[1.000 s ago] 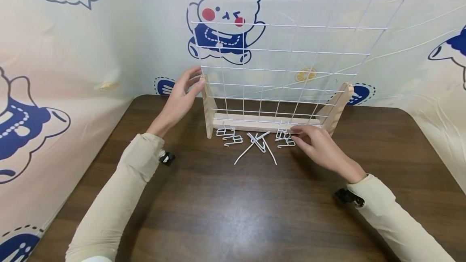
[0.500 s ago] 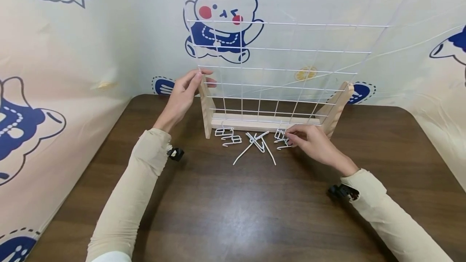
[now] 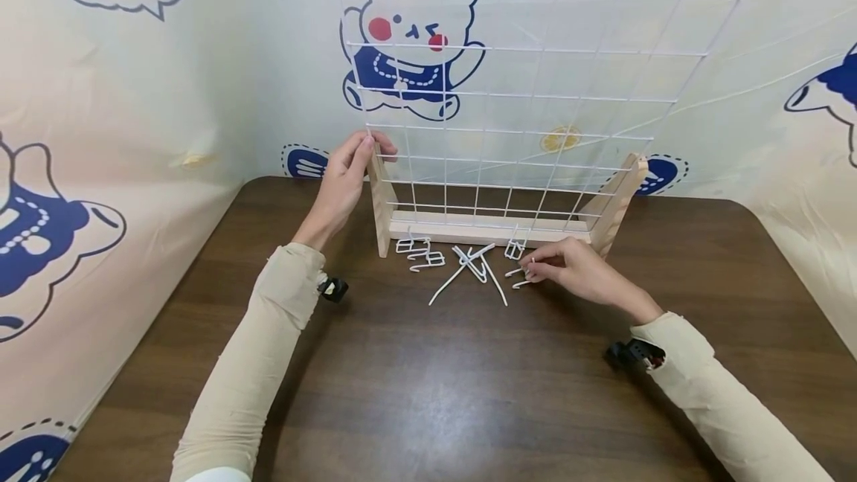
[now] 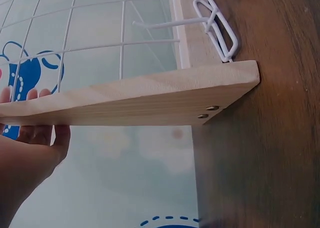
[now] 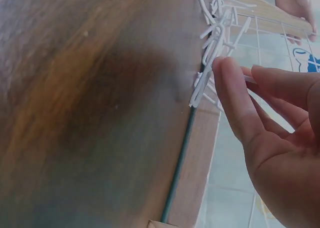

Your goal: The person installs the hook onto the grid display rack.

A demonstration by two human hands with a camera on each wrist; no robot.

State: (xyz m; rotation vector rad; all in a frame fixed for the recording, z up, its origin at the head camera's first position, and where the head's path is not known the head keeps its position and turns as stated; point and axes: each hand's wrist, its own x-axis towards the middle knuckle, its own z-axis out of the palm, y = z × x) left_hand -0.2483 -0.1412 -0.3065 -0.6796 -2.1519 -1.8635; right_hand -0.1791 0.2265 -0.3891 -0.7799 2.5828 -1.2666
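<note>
Showing, left wrist only: left upright's screws

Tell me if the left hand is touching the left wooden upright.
Touching. The head view shows the left hand gripping the left wooden upright near its top, fingers wrapped round it.

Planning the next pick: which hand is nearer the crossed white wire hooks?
The right hand, just right of the crossed white wire hooks, pinching a smaller hook. The left hand is farther off to their left, gripping the left wooden upright.
</note>
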